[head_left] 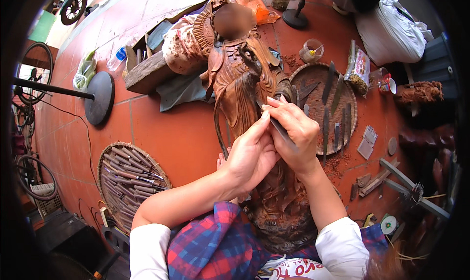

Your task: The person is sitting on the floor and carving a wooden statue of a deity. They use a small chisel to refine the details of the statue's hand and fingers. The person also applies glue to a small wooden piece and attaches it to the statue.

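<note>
A carved brown wooden statue (240, 94) leans away from me, its lower part close to my lap. My right hand (296, 133) is wrapped round a narrow dark flat file (282, 131), the tool slanting across the statue's robe near its arm. Beside it, my left hand (254, 155) is palm up, its thumb pressed near the file's far end against my right fingertips. The other left fingers are mostly hidden behind the right hand. Where the file's tip meets the wood is covered by my fingers.
A round woven tray (353, 91) with several dark files lies right; another basket (100, 177) of wooden-handled carving tools lies left. A wooden block (147, 73) and stained cloth bundle (183, 47) support the statue's upper part. A round-based stand (100, 99) stands left. Wood shavings litter the tiled floor.
</note>
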The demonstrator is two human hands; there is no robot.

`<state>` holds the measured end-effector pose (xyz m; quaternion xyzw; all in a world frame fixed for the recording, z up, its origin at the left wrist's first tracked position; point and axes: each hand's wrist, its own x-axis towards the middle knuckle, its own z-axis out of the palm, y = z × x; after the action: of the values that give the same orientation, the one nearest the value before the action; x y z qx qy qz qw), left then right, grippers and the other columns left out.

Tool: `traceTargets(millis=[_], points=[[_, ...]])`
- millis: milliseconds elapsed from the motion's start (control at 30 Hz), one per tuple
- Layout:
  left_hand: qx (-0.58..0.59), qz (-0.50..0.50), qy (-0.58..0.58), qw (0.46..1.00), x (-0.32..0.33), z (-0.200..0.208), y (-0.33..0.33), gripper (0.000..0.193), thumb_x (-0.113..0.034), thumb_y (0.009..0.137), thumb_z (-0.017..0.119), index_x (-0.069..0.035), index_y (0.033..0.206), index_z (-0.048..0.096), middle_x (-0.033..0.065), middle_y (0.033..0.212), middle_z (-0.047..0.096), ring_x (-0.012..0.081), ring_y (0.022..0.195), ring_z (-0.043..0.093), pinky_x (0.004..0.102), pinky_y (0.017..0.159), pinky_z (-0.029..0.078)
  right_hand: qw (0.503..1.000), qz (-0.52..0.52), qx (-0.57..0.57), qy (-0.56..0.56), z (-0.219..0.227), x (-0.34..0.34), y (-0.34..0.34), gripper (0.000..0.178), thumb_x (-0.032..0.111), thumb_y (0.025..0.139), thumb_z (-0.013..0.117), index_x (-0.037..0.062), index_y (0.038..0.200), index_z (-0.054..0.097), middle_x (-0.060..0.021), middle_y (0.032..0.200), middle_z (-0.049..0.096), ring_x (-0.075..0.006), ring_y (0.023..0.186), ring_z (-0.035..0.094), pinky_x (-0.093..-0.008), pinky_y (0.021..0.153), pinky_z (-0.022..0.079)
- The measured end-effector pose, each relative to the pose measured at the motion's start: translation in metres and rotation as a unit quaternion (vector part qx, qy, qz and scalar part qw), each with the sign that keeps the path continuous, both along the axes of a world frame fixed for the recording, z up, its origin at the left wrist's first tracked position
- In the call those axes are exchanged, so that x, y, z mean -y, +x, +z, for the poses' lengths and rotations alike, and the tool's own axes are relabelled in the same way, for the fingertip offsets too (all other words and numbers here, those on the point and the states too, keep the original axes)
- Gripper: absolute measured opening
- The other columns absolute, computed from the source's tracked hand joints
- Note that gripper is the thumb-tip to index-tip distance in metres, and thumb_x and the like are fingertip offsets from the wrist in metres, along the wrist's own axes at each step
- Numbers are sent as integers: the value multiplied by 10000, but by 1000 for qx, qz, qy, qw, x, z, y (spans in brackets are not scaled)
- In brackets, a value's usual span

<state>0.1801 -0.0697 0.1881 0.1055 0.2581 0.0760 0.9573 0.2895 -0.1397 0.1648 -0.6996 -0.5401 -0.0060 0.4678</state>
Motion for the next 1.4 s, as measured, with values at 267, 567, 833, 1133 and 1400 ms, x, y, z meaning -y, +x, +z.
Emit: traceTargets(millis=[267,567,833,1133,1400], points=[[-10,-19,13,1000,-4,-1,1,503,-394,1092,362,-76,1480,389,123,1474,468,216,1360,452,407,1165,327,999,-14,-32,18,-3,0,0,205,41,830,689,-23,1023,709,-200,996,712,-355,979,710,-429,913,561],[-9,-33,40,999,-5,-5,7,509,-405,1092,358,-99,1499,376,100,1492,453,202,1356,457,403,1158,336,995,-37,-89,31,-4,-2,1,204,51,835,690,-17,1026,715,-204,1006,716,-357,959,712,-420,903,567],[-8,-70,81,994,-1,3,9,518,-420,1086,355,-26,1405,460,157,1419,534,237,1334,498,402,1160,345,988,-45,-141,49,9,4,8,187,-20,807,718,-15,994,728,-182,966,725,-292,878,723,-361,795,570],[-86,-199,373,902,-72,-9,-96,406,-330,1046,494,40,1170,607,211,1029,724,262,935,722,322,845,552,820,-95,-549,131,1,103,66,213,44,996,562,-62,1178,593,-169,1036,683,-255,901,733,-350,815,622],[-411,-214,415,783,-42,-123,-187,297,-283,1032,561,-12,1121,641,101,937,718,153,849,682,272,783,521,791,-125,-594,76,-44,152,49,126,43,903,718,8,964,612,-105,911,690,-157,744,689,-263,683,585]])
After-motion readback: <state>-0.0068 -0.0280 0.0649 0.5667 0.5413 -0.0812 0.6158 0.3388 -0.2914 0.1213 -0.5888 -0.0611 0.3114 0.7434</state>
